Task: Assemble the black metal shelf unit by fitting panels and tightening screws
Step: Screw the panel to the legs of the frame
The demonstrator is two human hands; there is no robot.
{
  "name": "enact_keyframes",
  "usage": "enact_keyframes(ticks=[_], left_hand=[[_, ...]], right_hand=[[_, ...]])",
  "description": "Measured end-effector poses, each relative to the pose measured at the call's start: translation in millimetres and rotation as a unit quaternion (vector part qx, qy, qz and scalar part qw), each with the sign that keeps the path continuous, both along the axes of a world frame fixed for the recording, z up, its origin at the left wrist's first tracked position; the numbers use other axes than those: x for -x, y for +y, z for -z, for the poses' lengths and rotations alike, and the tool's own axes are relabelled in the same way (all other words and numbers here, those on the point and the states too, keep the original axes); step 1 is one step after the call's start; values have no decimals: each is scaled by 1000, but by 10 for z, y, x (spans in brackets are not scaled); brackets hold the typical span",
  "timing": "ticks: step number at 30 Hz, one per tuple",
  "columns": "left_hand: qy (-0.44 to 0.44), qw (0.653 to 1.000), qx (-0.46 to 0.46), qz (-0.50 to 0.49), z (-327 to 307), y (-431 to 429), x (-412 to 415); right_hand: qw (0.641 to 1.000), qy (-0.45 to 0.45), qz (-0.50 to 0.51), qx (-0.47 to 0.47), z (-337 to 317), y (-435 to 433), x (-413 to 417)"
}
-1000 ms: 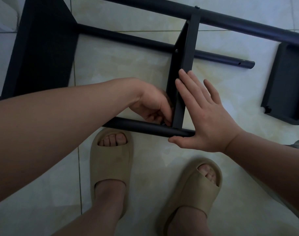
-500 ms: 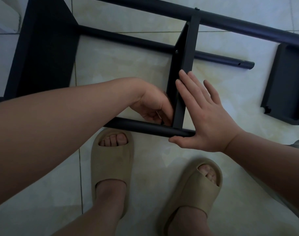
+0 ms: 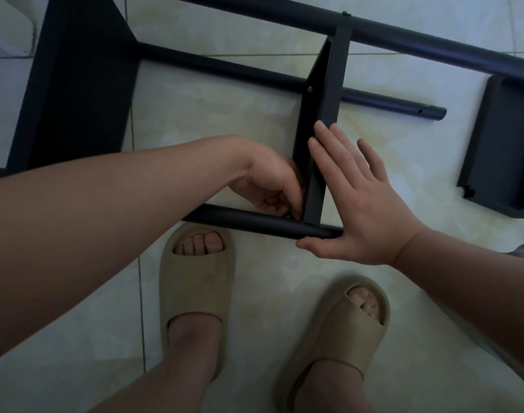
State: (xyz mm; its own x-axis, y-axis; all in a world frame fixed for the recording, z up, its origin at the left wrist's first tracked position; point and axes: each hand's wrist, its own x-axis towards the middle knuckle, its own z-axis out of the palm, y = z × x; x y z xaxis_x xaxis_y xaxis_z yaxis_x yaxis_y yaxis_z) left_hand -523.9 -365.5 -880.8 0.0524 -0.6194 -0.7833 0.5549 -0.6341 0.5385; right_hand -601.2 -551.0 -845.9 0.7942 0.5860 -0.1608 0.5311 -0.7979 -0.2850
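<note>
Pinched the screw (image 3: 288,216) with the curled left hand (image 3: 272,186) at the joint of panel (image 3: 323,114) and near pole (image 3: 240,220), down on the tiled floor (image 3: 210,114) — braced both with the right hand (image 3: 365,210), flat and spread. Probably best driven straight, holes kept aligned.

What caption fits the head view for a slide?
Left hand pinches a screw where the black panel meets the tube, flat right hand bracing it.

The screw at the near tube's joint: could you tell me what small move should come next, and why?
Probably twist the screw in with the left hand. Its fingers pinch it where the upright panel meets the near tube, while the flat right hand braces that panel, so the joint looks aligned for tightening.
</note>
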Motion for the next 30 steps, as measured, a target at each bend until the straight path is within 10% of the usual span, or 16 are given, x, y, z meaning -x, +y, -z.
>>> enact_keyframes(ticks=[10, 15, 25, 30], left_hand=[[-151, 977, -144, -38, -262, 110, 14], [-376, 893, -190, -156, -658, 8, -23], [-697, 678, -186, 142, -1148, -940, -608], [-602, 737, -263, 161, -984, -1359, -989]], right_hand=[[999, 27, 0, 28, -87, 16, 19], [992, 109, 25, 58, -362, 17, 12], [975, 197, 96, 45, -728, -633, 365], [961, 251, 77, 92, -431, -735, 367]])
